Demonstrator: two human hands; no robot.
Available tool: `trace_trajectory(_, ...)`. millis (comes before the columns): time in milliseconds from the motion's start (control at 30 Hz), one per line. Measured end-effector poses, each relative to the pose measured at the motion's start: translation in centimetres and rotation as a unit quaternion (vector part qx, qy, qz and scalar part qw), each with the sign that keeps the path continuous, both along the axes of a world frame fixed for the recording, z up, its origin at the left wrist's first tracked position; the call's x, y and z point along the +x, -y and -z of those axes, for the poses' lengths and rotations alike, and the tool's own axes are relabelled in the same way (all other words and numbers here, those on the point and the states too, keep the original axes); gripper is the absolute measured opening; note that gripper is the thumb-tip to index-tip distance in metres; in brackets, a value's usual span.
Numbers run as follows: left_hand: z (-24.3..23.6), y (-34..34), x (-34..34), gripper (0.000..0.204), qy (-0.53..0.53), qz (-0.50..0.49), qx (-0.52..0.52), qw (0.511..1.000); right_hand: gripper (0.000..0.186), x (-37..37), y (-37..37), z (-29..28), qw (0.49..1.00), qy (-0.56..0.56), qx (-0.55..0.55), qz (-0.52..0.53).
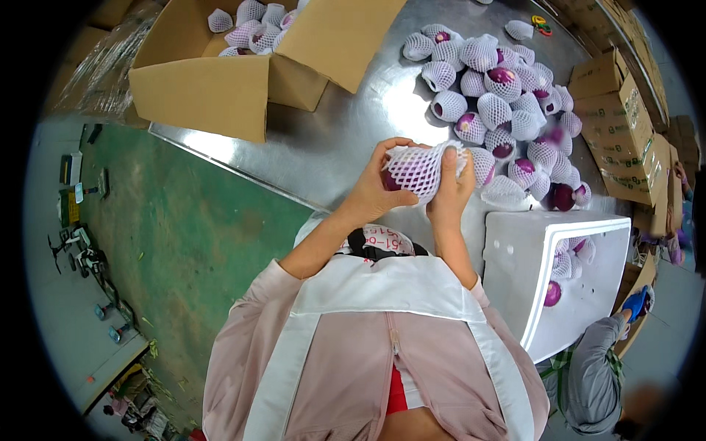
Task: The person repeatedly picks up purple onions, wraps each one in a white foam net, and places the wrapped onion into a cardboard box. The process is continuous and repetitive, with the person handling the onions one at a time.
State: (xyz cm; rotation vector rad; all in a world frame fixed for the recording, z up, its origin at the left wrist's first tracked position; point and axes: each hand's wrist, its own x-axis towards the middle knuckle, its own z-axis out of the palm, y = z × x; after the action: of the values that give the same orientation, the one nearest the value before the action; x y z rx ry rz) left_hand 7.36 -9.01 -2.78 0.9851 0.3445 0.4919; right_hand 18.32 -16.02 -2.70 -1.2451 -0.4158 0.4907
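Observation:
Between my two hands is a purple bulb that looks like a red onion (418,173), wrapped in a white foam net sleeve. My left hand (373,185) curls round the bulb's left end, where bare purple skin shows. Gripping the netted right end, my right hand (451,188) lays its thumb along the sleeve. Just beyond and to the right, a large heap of netted onions (494,112) spreads over the metal table (353,128). An empty-looking flattened net sleeve (504,191) lies close to my right hand.
An open cardboard box (198,92) with netted onions inside stands at the far left. At the right, a white foam box (515,272) holds several onions. Stacked cartons (618,132) and another person's grey sleeve (592,367) are farther right. Colourful scissors (541,26) lie at the back.

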Motion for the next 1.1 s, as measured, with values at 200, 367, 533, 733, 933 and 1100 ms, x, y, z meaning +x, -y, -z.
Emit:
trace_trajectory(200,-0.4,0.4,0.0,0.088,-0.027,-0.027,0.014,0.999,0.036,0.5,0.3,-1.7,0.972,-0.226,0.059,-0.023)
trace_trajectory(367,-2.2,1.4,0.6,0.082,-0.074,-0.088,0.103,0.988,0.033,0.6,0.2,-1.5,0.986,-0.130,0.098,0.038)
trace_trajectory(533,-1.3,0.4,1.2,0.083,-0.041,-0.030,0.258,0.965,0.032,-0.5,0.3,-2.6,0.990,-0.094,0.092,0.049)
trace_trajectory(733,-1.1,-0.3,1.0,0.069,0.015,0.010,-0.027,0.999,0.024,2.4,0.4,-0.3,0.901,-0.334,0.276,0.032)
trace_trajectory(933,-0.9,-1.6,-0.1,0.065,0.046,0.030,-0.258,0.965,0.019,7.2,3.8,0.0,0.956,-0.202,0.202,-0.066)
trace_trajectory(1100,-0.2,-1.8,-0.2,0.066,0.064,0.053,-0.328,0.941,0.040,5.1,3.8,-0.6,0.970,0.134,-0.135,-0.151)
